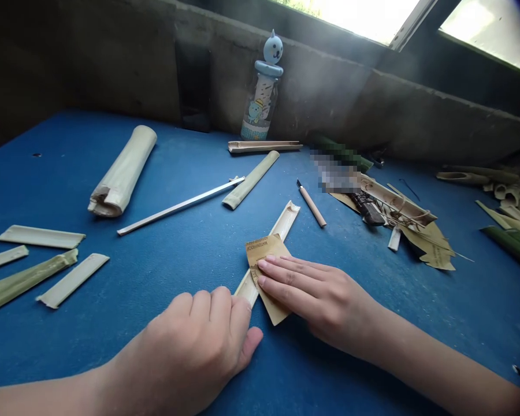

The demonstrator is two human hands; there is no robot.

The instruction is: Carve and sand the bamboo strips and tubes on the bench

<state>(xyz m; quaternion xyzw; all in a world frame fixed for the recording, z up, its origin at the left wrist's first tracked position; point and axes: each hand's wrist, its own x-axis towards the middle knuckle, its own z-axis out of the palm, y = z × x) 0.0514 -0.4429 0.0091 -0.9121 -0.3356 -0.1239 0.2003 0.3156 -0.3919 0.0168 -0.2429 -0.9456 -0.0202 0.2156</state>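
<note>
A split bamboo strip [289,218] lies slanted on the blue table, hollow side up. My left hand [199,341] is closed round its near end, which the fingers hide. Across the strip's middle lies a folded piece of tan sandpaper [277,309], with "WATERPROOF" printed on its back. My right hand [316,289] holds the sandpaper against the strip, its fingers laid along the paper; the thumb is hidden. A carving knife [312,207] with a wooden handle rests just beyond, to the right.
Several bamboo pieces [73,280] lie at left, below a thick bamboo tube [123,173]. A thin pale stick [179,205] and a bamboo slat [251,180] lie mid-table. At the back stands a bottle [260,107]. A dark-handled tool [366,209] and bamboo scraps [416,211] lie right.
</note>
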